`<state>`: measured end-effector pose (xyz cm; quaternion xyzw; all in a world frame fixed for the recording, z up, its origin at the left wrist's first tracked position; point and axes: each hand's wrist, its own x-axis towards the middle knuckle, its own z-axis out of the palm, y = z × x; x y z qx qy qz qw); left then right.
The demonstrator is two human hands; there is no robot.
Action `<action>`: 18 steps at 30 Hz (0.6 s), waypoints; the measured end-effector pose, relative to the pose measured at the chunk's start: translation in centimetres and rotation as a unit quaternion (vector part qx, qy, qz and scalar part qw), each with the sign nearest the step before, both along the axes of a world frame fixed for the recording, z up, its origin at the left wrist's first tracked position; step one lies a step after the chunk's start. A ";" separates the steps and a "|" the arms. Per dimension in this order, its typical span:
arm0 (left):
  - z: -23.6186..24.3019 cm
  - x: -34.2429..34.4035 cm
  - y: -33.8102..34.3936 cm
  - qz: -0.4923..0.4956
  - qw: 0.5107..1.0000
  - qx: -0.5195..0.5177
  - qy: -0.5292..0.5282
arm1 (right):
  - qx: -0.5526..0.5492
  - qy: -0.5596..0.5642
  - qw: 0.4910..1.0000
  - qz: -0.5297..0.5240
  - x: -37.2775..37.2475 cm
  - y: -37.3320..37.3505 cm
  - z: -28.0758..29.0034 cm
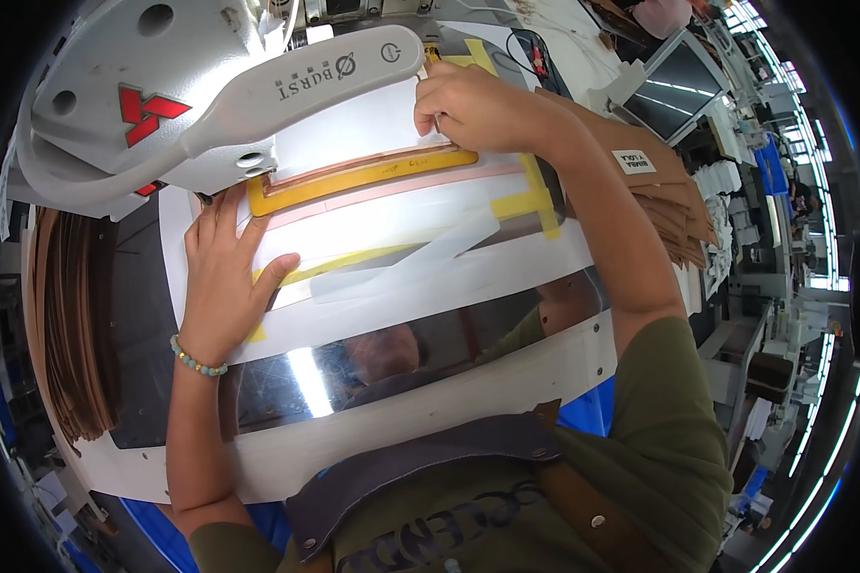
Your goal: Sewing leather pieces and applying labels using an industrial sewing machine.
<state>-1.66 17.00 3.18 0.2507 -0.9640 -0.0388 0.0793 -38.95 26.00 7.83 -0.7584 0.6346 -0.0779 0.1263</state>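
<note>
My left hand (227, 272) lies flat on a white sheet (430, 250), thumb spread. Its fingertips touch the left end of a long yellow frame (373, 180), beside the sewing machine's needle area. Inside the frame runs a narrow brown strip (363, 164). At the frame's far right end my right hand (478, 107) is closed, fingers curled and pinched. A small dark bit shows below the fingers, but what they hold is too hidden to name. Yellow tape (521, 202) and a translucent strip (411, 267) lie on the sheet.
A grey lamp arm (296, 81) reaches across above the frame from the sewing machine head (143, 57). Stacks of brown pieces stand at the left (72, 325) and right (655, 181). A shiny dark plate (401, 368) lies nearer me. A screen (674, 86) stands back right.
</note>
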 end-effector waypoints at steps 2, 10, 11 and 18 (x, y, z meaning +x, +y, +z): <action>-0.2 0.0 -0.1 -0.003 1.000 0.008 0.006 | 0.014 -0.004 1.000 -0.004 -0.2 0.0 0.1; -0.5 0.0 0.0 -0.004 1.000 0.006 0.023 | -0.036 -0.032 0.998 -0.041 0.6 0.1 1.0; -0.5 0.0 0.0 -0.005 1.000 0.003 0.023 | -0.003 -0.063 0.997 -0.045 0.8 0.2 1.2; -0.3 0.1 0.0 -0.008 1.000 -0.010 0.011 | -0.017 0.118 0.993 -0.010 2.6 0.6 -0.6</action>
